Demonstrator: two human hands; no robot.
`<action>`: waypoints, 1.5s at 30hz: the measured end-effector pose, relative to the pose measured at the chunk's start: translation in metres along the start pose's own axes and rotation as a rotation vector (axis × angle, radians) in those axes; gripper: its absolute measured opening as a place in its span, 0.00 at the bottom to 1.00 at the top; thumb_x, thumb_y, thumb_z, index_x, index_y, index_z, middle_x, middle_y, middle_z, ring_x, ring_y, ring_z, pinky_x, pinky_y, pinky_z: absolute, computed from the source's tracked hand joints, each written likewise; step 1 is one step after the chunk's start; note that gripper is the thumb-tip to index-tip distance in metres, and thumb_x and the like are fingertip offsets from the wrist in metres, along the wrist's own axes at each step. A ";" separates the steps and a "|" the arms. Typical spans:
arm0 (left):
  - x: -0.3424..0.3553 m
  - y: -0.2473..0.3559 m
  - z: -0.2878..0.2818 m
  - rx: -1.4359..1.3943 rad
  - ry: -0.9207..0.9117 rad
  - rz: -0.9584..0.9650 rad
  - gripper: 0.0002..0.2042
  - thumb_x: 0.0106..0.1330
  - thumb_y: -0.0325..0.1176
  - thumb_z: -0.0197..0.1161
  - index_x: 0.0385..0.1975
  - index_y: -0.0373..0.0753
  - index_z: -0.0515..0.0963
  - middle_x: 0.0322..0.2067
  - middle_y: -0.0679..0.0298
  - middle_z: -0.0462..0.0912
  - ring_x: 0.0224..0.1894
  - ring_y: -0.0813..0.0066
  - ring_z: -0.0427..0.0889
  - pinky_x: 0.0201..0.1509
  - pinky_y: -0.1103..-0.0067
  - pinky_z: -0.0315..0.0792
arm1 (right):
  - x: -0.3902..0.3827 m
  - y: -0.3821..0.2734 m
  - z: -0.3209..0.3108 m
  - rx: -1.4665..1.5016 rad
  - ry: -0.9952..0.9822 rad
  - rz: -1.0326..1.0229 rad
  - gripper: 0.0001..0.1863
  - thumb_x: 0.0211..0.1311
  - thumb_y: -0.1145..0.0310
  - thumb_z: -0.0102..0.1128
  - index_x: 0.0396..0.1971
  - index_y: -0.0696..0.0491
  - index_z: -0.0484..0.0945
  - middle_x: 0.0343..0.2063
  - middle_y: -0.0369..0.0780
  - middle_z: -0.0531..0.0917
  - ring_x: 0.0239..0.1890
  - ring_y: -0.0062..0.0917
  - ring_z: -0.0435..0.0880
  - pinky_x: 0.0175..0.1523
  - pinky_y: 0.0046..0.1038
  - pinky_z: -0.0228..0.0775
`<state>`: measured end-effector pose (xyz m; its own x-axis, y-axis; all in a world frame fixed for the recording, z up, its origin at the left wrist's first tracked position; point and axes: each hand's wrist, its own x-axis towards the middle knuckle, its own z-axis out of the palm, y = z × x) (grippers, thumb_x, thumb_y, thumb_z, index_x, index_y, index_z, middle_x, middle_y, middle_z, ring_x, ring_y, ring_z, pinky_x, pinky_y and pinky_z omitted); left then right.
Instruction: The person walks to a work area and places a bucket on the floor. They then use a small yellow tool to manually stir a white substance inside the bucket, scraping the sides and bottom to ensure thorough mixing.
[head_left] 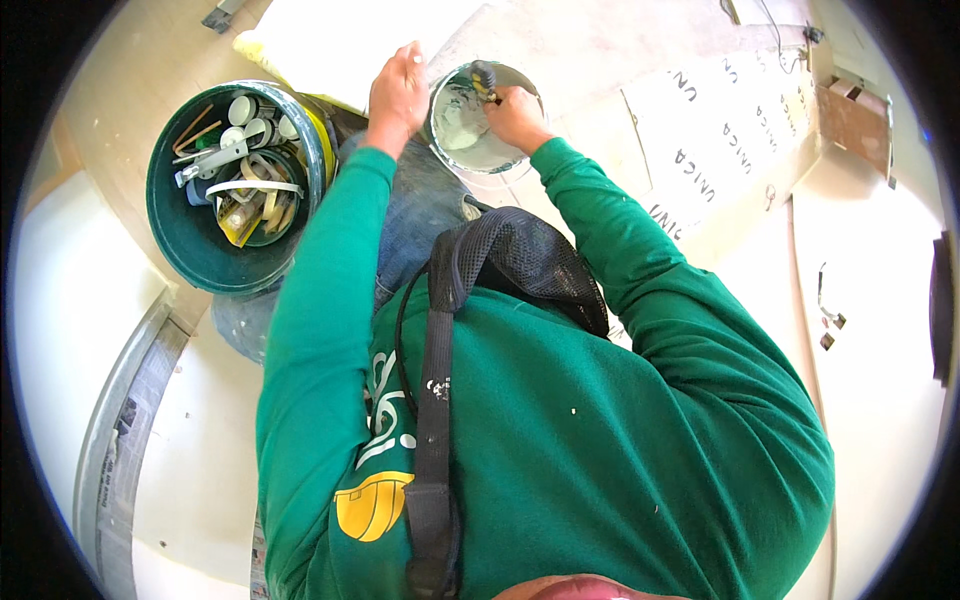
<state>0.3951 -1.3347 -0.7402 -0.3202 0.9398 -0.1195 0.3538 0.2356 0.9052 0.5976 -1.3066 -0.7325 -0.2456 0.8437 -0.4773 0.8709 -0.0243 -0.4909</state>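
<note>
A round bucket [437, 140] with a smeared rim stands in front of me, with thick whitish-grey paste [463, 122] inside. My right hand [517, 117] reaches over its right side and is closed around a tool with a black-and-yellow handle [484, 78]. The tool's working end is hidden, so its kind is unclear. Just left of the bucket's rim is my left hand [396, 98], its fingers curled. Whether anything lies in those fingers cannot be made out. Beyond that hand is a bright white sheet [330, 45].
On the left stands a dark green bucket [175, 235] full of tools, small white-capped containers and a smaller pail. Printed board or paper covering [650, 130] spreads to the right. A brown box [855, 125] is at the far right. A curved metal strip [105, 420] lies lower left.
</note>
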 end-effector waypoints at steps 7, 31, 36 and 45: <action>-0.101 0.017 0.001 0.322 -0.061 -0.090 0.26 0.66 0.41 0.55 0.63 0.37 0.68 0.47 0.37 0.78 0.50 0.39 0.78 0.56 0.58 0.73 | -0.006 -0.014 0.007 0.258 0.045 -0.142 0.27 0.52 0.50 0.68 0.47 0.53 0.85 0.38 0.53 0.86 0.44 0.46 0.85 0.54 0.39 0.76; -0.051 0.018 0.005 0.476 -0.148 -0.148 0.25 0.69 0.33 0.50 0.67 0.43 0.65 0.43 0.40 0.82 0.47 0.42 0.82 0.54 0.56 0.74 | 0.005 -0.019 0.020 -0.209 -0.364 0.121 0.18 0.57 0.69 0.53 0.44 0.59 0.85 0.50 0.50 0.84 0.55 0.40 0.83 0.59 0.43 0.74; -0.043 0.033 0.019 0.426 -0.244 -0.086 0.21 0.69 0.32 0.51 0.62 0.40 0.69 0.44 0.40 0.82 0.47 0.43 0.82 0.53 0.57 0.75 | 0.059 0.030 0.051 -0.531 -0.762 0.074 0.13 0.61 0.72 0.50 0.34 0.62 0.84 0.31 0.51 0.83 0.30 0.40 0.82 0.32 0.43 0.73; -0.050 0.017 0.009 0.380 -0.194 -0.034 0.19 0.69 0.30 0.50 0.61 0.42 0.71 0.42 0.39 0.82 0.46 0.42 0.81 0.53 0.56 0.73 | 0.070 0.021 0.073 -0.406 -0.837 0.173 0.12 0.62 0.77 0.49 0.36 0.63 0.83 0.26 0.50 0.85 0.21 0.42 0.84 0.24 0.44 0.77</action>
<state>0.4254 -1.3754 -0.7222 -0.1791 0.9504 -0.2544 0.6563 0.3081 0.6888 0.5676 -1.2871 -0.8292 -0.1881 0.1829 -0.9650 0.9667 0.2083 -0.1489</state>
